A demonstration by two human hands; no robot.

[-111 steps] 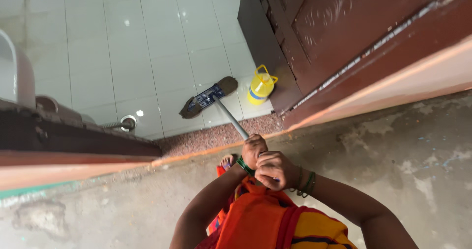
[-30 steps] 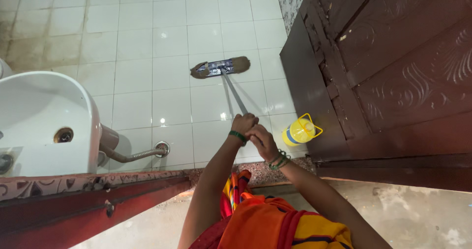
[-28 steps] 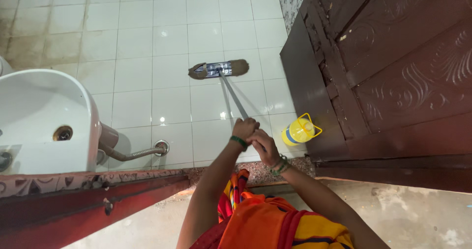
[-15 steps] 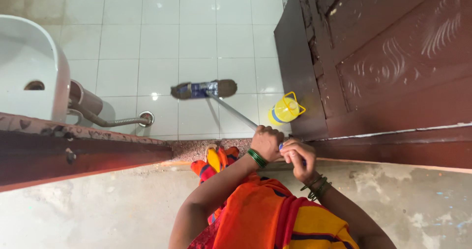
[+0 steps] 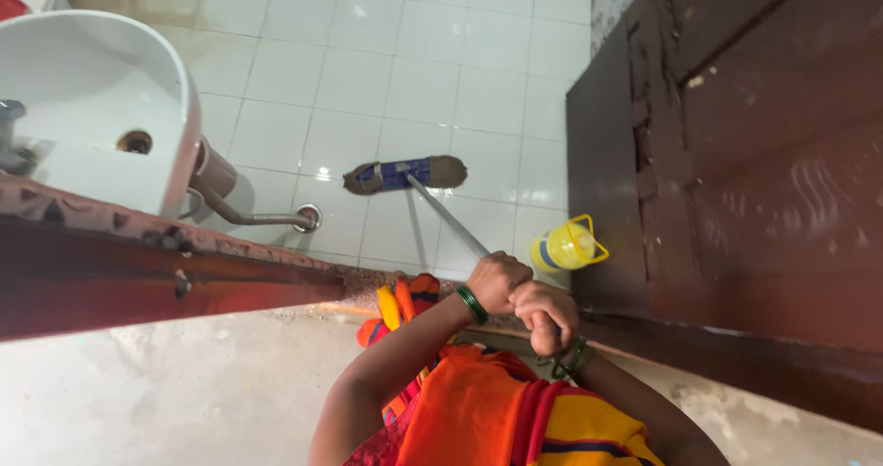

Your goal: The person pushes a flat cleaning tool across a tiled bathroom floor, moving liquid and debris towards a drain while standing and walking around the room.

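Note:
Both my hands grip the grey metal handle (image 5: 449, 222) of a flat mop. My left hand (image 5: 497, 280) with a green bangle is the lower one on the handle. My right hand (image 5: 544, 314), with bangles at the wrist, holds the handle's end just behind it. The mop head (image 5: 405, 174), blue with brown fringed ends, lies flat on the white tiled floor (image 5: 441, 70). My orange and yellow clothing fills the bottom of the view.
A yellow plastic bottle (image 5: 567, 246) with a handle stands on the tiles beside the dark brown carved door (image 5: 736, 153). A white washbasin (image 5: 87, 98) with a drain hose (image 5: 258, 216) is at the left. A red-brown door frame (image 5: 138, 282) and a concrete floor (image 5: 166, 392) lie nearer me.
The mop head was pushed far out over the tiles, then drawn back toward the threshold. My hands stay on the handle, now closer together. The view has shifted right and tilted.

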